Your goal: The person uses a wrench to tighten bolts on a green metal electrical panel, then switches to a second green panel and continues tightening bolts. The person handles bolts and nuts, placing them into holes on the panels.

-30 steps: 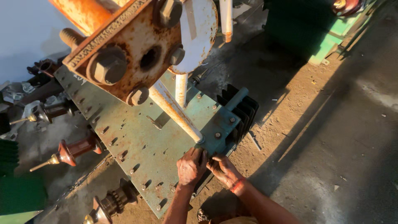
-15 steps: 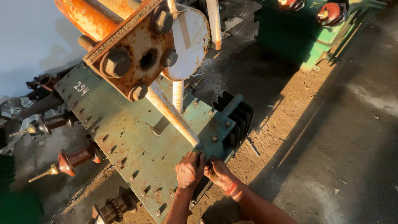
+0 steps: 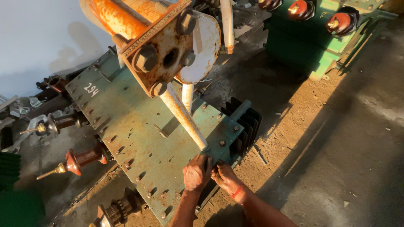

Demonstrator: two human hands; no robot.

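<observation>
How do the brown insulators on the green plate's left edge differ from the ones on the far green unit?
The left-edge insulators lie sideways, brass tips pointing outward; the far insulators sit on top of their green unit, facing up. The left ones are shaded, the far ones sunlit. Both are reddish-brown with brass terminals.

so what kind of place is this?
Likely an outdoor yard or workshop where electrical transformers are repaired. A green transformer cover plate with brown insulator bushings lies on dirt ground, a rusty orange frame above it, both hands at its edge.
</observation>
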